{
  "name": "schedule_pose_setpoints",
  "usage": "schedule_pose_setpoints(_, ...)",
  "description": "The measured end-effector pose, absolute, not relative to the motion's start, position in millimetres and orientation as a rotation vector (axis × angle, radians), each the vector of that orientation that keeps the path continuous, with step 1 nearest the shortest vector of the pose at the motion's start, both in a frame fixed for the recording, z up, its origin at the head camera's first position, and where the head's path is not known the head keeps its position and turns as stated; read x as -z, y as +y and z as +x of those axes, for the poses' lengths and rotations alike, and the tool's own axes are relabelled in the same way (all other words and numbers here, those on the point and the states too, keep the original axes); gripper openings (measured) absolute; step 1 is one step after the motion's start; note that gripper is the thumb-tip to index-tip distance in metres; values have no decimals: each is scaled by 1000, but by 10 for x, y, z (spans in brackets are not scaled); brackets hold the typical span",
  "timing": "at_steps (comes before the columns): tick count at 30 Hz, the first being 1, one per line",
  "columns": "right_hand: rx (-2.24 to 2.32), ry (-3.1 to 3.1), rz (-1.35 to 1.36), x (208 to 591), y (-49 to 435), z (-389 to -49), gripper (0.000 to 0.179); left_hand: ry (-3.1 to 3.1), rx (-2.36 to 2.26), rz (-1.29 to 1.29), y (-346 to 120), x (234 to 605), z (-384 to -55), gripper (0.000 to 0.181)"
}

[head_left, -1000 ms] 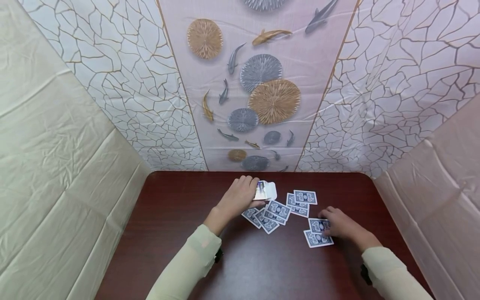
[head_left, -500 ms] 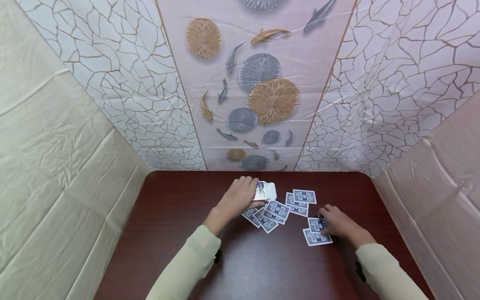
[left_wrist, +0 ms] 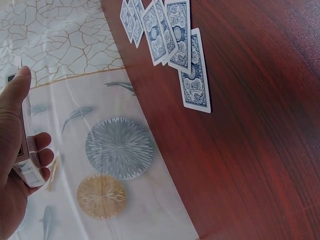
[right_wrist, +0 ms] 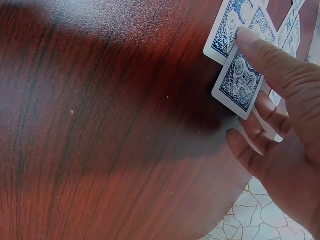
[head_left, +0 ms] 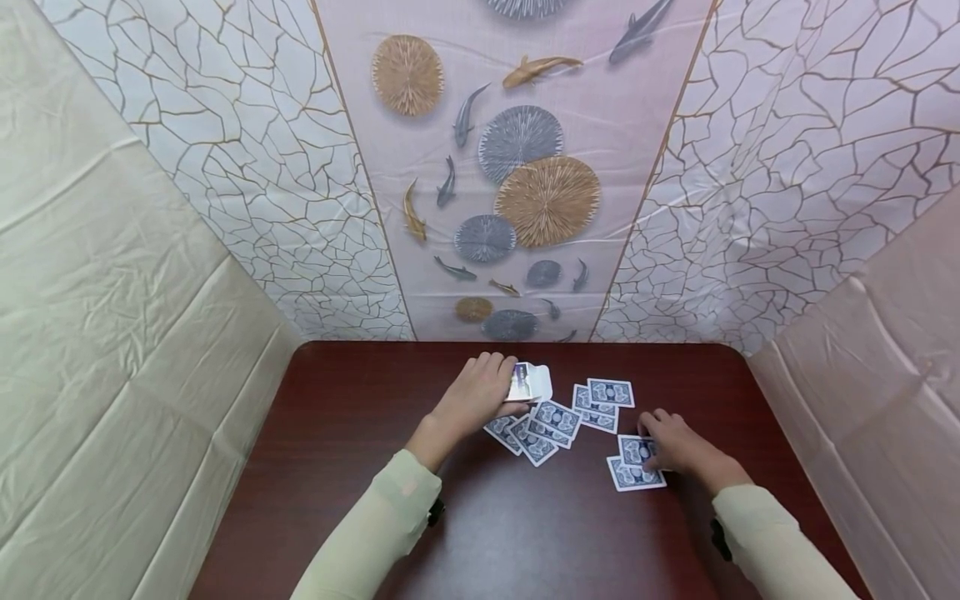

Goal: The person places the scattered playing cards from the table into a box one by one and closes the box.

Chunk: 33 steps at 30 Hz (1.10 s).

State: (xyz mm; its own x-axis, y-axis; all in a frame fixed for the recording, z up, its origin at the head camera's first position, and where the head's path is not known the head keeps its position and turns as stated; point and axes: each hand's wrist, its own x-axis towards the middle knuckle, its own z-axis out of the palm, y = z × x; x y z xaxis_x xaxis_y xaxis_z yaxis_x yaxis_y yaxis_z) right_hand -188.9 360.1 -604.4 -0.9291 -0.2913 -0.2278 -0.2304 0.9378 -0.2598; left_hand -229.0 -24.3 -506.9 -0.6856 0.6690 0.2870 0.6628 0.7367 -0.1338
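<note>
Nearest, the right hand [head_left: 675, 450] has its fingers stretched flat, one fingertip [right_wrist: 245, 37] pressing two overlapping blue-backed paper playing cards [head_left: 634, 465] on the dark red wooden table [head_left: 525, 533]. They look thin, light and slick (probably easiest slid by a corner, then pinched). Further out, the left hand [head_left: 476, 396] curls its fingers round a small white cardboard card box [head_left: 529, 382], flap open, contents hidden. More cards [head_left: 551, 423] fan just beside those fingers.

About nine cards [head_left: 556, 419], one card box [head_left: 529, 382]
</note>
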Motion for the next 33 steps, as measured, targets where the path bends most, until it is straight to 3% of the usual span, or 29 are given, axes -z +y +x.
schedule_pose_setpoints(26,734,2700,-168,6033,3761,-1894,30,-2575,-26,-1028,-281,5082,-2302,75)
schedule_pose_setpoints(33,788,2726,-227,6010,3775,-1884,21,-2596,-11,-1028,-279,5067,-2305,75)
